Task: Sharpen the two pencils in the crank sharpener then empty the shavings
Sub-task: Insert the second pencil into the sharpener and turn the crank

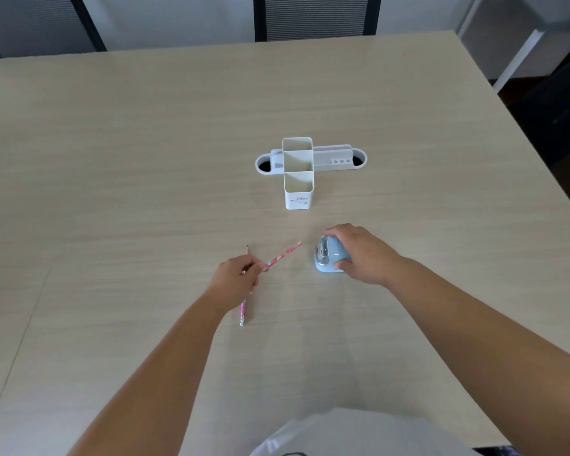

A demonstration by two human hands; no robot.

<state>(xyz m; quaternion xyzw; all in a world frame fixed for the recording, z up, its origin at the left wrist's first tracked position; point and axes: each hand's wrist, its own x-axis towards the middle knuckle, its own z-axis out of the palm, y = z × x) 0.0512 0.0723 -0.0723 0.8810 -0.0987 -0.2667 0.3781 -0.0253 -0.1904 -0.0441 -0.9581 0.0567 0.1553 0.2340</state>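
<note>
A light blue crank sharpener (329,258) stands on the table right of centre, and my right hand (362,253) wraps over its top and right side. Two pink patterned pencils lie crossed to its left. My left hand (236,276) pinches them where they cross. One pencil (243,312) runs near-vertical with its dark tip pointing away and its end towards me. The other pencil (285,255) slants up and right, its far end close to the sharpener without touching it.
A white three-compartment pen holder (298,174) stands behind the sharpener, in front of a grey cable port (339,159) set in the light wood table (112,192). Chairs stand beyond the far edge. The table's right edge slants away.
</note>
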